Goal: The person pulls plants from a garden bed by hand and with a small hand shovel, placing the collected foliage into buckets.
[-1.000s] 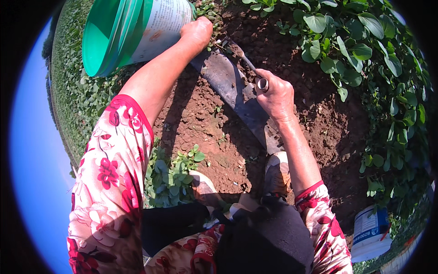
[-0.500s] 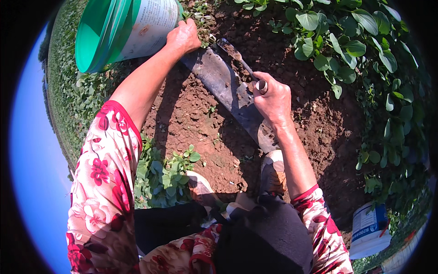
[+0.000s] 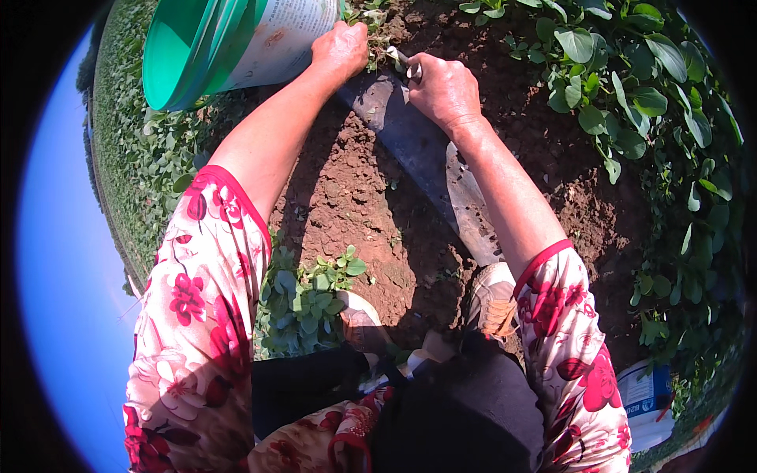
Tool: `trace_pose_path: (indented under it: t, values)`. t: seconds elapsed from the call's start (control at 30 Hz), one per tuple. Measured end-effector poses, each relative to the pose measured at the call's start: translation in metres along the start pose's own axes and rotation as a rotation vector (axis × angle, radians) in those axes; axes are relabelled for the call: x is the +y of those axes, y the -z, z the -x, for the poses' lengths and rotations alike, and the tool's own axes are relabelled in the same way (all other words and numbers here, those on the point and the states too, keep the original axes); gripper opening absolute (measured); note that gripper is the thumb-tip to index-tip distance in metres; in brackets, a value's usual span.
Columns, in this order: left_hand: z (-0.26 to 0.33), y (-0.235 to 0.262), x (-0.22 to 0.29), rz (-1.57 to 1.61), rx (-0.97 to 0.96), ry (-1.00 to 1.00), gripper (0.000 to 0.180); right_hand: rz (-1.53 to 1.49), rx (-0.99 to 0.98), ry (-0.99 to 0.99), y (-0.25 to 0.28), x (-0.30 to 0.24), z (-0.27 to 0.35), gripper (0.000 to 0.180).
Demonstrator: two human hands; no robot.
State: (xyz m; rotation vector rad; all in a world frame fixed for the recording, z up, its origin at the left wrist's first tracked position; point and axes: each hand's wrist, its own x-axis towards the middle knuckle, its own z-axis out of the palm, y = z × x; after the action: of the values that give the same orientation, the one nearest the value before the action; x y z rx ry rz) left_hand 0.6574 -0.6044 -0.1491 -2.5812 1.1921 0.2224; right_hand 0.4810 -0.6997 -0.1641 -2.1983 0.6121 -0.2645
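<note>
My left hand is closed in a fist beside small leafy plants; its fingertips are turned away, so what is in them is hidden. Just to the right, my right hand grips the tubular metal handle of a narrow-bladed hand trowel. Most of its blade is hidden now. Under both hands a strip of dark plastic film runs slantwise over the brown soil, with some dirt on it. Behind my left hand a white and green bucket lies tipped, its green mouth to the left.
Broad-leaved plants grow thickly along the right. A smaller leafy clump stands by my left shoe. My right shoe is at the film's near end. A white and blue bucket sits at the lower right.
My right hand has moved forward and left with the trowel, close up to my left hand. The left fist stays by the same leafy plants. The whole view has shifted slightly.
</note>
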Motion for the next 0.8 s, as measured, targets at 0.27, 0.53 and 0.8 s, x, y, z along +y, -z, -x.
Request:
trace_pose_path:
  t: [0.27, 0.53, 0.8]
  values:
    - [0.043, -0.007, -0.009, 0.154, 0.203, -0.129, 0.017, -0.26, 0.134, -0.126, 0.003, 0.002, 0.05, 0.02]
    - [0.104, 0.004, 0.035, 0.637, 0.271, -0.394, 0.032, -0.274, 0.129, -0.266, 0.045, 0.002, 0.096, 0.021]
    - [0.108, 0.179, -0.096, 0.052, 0.98, -0.055, 0.034, -0.269, 0.093, -0.387, 0.063, 0.008, 0.122, 0.021]
